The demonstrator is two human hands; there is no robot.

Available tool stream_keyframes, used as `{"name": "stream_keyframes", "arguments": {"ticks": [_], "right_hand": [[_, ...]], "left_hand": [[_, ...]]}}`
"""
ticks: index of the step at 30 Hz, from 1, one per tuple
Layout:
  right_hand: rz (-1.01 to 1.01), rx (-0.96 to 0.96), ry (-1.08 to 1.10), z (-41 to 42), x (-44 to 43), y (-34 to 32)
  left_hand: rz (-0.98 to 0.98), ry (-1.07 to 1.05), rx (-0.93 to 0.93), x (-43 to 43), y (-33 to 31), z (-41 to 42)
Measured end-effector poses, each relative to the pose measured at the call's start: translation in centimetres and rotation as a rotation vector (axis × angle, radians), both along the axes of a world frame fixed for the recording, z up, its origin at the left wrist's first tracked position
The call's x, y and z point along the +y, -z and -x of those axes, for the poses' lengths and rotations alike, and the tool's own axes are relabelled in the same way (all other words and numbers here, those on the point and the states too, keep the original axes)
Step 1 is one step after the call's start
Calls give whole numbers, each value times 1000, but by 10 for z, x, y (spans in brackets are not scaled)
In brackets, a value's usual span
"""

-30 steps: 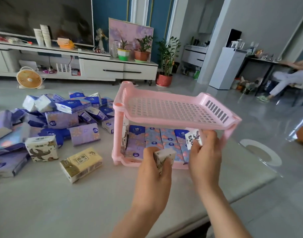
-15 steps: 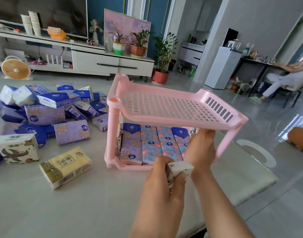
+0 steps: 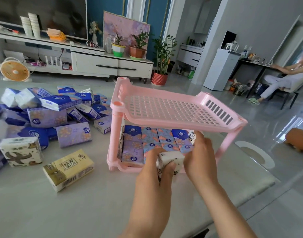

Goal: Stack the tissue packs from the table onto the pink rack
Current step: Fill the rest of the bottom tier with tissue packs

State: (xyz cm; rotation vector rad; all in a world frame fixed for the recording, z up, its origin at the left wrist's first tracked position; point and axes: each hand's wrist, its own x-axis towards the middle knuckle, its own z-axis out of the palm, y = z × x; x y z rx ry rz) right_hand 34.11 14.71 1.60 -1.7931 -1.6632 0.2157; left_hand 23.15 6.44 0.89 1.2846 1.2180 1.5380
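A person's left hand (image 3: 152,174) grips a white pack (image 3: 171,157) with black print, fingers and thumb curled round it, at the front edge of the pink rack (image 3: 164,123) on a pale table (image 3: 78,212). The pack sits just above the rim of the lower shelf, at its right half. The right hand (image 3: 201,157) reaches into that shelf beside it, its thumb side against the pack's right end and its fingers pointing in toward a printed pack (image 3: 192,136) standing on end at the shelf's right side; whether this hand grips anything cannot be told, since only its back shows. Blue, purple and orange-patterned packs (image 3: 149,140) lie flat in rows across the lower shelf, touching one another. To the left of the rack a loose heap (image 3: 49,115) of blue and purple packs covers the table. Nearer the camera lie a yellow pack (image 3: 68,170) and, further left, a white pack with a brown pattern (image 3: 21,151). Behind, a small fan (image 3: 14,71) stands on the floor by a white cabinet (image 3: 95,64), and another person (image 3: 284,78) sits at a desk at far right.
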Motion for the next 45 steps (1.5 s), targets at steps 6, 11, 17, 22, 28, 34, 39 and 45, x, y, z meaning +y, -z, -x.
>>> {"name": "stream_keyframes", "arguments": {"ticks": [6, 11, 17, 22, 28, 34, 39, 45], "right_hand": [[382, 609, -528, -5, -64, -14], [227, 566, -410, -15, -62, -3], [111, 602, -430, -15, -55, -7], [-402, 211, -69, -13, -43, -3], [-556, -130, 174, -12, -15, 13], [-470, -341, 309, -10, 2, 15], [-377, -397, 370, -7, 10, 16], [-197, -467, 398, -6, 4, 14]], "left_hand": [[29, 30, 63, 7, 6, 4], [18, 149, 175, 10, 13, 2], [-90, 99, 334, 15, 10, 2], [-180, -105, 989, 17, 28, 6], [-50, -76, 1269, 17, 52, 7], [-78, -58, 1253, 17, 53, 10], [-88, -75, 1278, 16, 54, 9], [-127, -140, 1266, 18, 59, 7]]}}
